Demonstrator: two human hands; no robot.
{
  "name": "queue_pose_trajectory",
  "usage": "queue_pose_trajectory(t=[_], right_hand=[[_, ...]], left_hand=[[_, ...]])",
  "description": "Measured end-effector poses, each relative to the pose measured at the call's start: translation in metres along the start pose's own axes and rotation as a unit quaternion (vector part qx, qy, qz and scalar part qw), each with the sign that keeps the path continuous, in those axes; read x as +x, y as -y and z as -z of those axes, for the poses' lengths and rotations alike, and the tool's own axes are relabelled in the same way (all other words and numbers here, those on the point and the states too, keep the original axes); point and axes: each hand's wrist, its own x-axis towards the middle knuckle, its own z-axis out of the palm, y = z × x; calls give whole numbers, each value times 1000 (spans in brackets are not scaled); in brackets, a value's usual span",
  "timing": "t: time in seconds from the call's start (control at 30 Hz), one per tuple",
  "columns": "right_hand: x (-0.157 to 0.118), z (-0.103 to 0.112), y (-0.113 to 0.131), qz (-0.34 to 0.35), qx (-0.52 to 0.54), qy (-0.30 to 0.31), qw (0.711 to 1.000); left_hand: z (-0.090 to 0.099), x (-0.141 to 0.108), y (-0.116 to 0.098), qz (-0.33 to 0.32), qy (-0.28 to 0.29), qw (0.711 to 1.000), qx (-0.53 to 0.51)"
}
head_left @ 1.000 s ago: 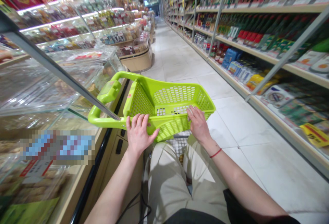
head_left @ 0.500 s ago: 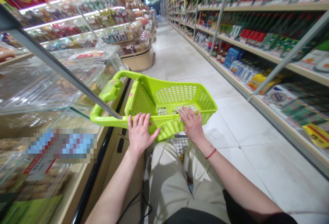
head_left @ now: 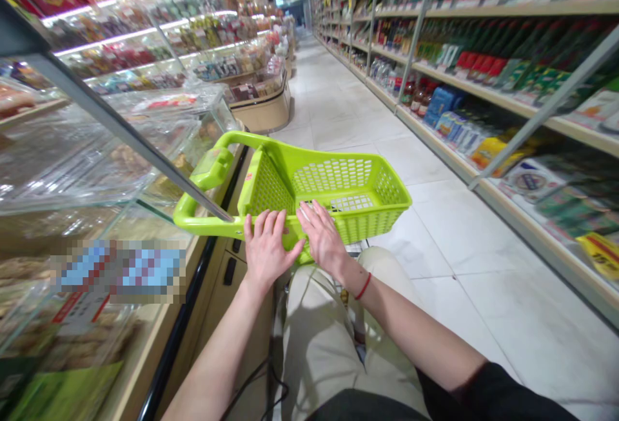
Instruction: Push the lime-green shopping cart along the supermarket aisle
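Note:
A lime-green shopping cart (head_left: 372, 218) with a perforated basket stands crosswise in front of my knees, its looped handle to the left. Fingers draped over the near rim and thumb on the outer side, my left hand (head_left: 265, 244) grips it near the handle end. Just to its right, my right hand (head_left: 323, 237) lies over the same rim with its fingers stretched out, holding nothing; whether the palm touches the rim I cannot tell. Only the mesh floor shows inside the basket, partly hidden by my right fingers. A grey metal pole (head_left: 130, 137) slants down to the cart's rim by the handle.
Close on my left runs a glass-sided display counter (head_left: 159, 234) with packaged food. Tall shelves (head_left: 493, 98) of bottles and boxes line the right side. Pale floor tiles (head_left: 416, 240) stretch along the aisle, past a rounded wooden display stand (head_left: 264, 111).
My right hand has slid left along the rim from the basket's middle to beside my left hand. My left hand keeps its place on the rim.

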Motion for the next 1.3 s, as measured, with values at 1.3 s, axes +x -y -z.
queue_pose_trajectory(t=[1.3], right_hand=[[6,5,-11,44,48,-21,998]], left_hand=[[4,0,0,-4,35,999,9]])
